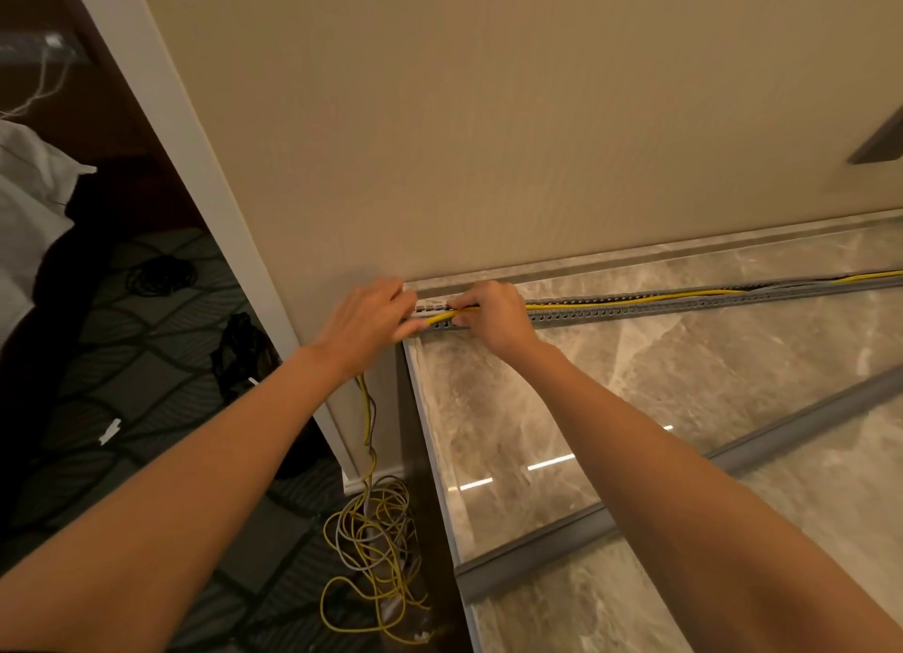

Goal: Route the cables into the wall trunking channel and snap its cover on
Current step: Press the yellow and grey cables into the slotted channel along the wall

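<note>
Cable, light and springy, is pinched close to the trunking channel by the right hand; at nine o'clock, it seems gripped by the left hand too.

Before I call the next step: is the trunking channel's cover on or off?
Off. The trunking channel lies open, yellow cable visible inside; a grey strip, likely the cover, lies on the floor.

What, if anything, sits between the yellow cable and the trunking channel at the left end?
Nothing visible. Left hand and right hand pinch the yellow cable right over the open channel; the cover lies apart on the floor. The fingers hide the channel's very end.
</note>
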The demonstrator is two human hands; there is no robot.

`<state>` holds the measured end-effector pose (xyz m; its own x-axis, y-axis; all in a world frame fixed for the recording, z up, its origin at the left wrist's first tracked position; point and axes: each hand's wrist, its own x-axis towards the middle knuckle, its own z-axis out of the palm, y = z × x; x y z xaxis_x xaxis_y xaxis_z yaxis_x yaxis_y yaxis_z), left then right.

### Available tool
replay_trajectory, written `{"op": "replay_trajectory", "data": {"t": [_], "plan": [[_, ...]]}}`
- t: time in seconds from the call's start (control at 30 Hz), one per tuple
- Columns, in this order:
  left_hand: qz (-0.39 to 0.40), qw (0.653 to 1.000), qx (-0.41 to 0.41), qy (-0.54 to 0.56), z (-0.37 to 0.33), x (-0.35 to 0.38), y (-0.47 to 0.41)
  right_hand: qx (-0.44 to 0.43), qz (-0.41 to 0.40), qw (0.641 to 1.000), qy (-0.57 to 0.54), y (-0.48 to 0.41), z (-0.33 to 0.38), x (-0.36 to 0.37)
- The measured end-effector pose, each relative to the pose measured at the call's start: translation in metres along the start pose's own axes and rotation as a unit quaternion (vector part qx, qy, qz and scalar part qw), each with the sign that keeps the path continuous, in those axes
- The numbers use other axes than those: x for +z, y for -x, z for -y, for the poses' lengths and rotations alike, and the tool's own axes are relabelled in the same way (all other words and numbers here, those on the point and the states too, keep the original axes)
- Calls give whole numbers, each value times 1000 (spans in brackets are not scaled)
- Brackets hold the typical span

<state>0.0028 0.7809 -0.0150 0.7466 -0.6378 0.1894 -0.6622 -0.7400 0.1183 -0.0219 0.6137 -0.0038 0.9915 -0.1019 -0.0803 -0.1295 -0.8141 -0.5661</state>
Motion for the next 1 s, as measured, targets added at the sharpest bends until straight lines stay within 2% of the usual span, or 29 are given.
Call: {"op": "replay_trajectory", "data": {"t": [0.07, 0.2, 0.33, 0.4, 0.47, 0.53, 0.63, 0.77, 1.0], "plan": [[11, 999, 32, -15, -1, -1, 2, 6, -2, 999, -31, -2, -4, -2], [15, 998, 34, -43, 1, 0, 3, 18, -16, 998, -65, -3, -6, 0], [13, 999, 33, -18, 2, 4, 4, 27, -27, 996, -79, -4, -4, 2], [2, 1000, 14, 19, 2, 4, 3, 30, -27, 996, -84, -4, -4, 2], [38, 998, -13, 58, 4, 1, 2, 37, -29, 995, -86, -5, -4, 2], [64, 994, -20, 85, 8, -3, 3, 43, -33, 995, -89, -6, -5, 2], [58, 992, -19, 112, 15, -9, 6, 50, -39, 993, -96, -7, -4, 4], [-6, 993, -41, 114, 18, -12, 7, 49, -49, 993, -99, -6, -4, 6], [27, 989, -102, 102, 6, -7, -3, 40, -39, 994, -90, -2, -8, 0]]}}
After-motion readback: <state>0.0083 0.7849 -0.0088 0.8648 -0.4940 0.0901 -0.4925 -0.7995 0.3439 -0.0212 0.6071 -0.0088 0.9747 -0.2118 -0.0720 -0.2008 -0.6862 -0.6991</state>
